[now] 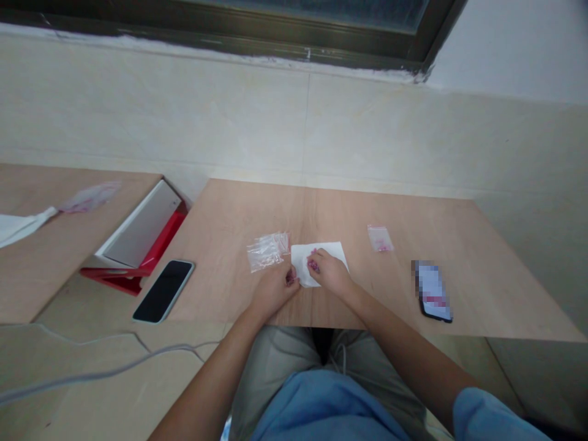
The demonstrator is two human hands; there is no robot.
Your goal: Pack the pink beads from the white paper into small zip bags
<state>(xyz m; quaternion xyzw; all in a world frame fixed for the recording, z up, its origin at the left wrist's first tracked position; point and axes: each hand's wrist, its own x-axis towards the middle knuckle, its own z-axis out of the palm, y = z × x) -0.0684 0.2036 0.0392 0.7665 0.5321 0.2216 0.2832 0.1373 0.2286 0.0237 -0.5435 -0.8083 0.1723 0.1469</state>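
Pink pieces (313,266) sit within the curled fingers of our right hand (334,272), over white paper (300,258); our left hand (274,288) curls around darker pieces (290,278). Loosening either grip could scatter them toward the clear bags (267,251) beyond our left fingertips.

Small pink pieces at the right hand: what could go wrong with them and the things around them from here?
The small pink pieces at the right hand look loose, so a few might scatter off the white paper. The left hand is at the paper's near left corner and might nudge it. The clear plastic bags lie just beyond the left hand; apparently thin and light, they could get brushed aside.
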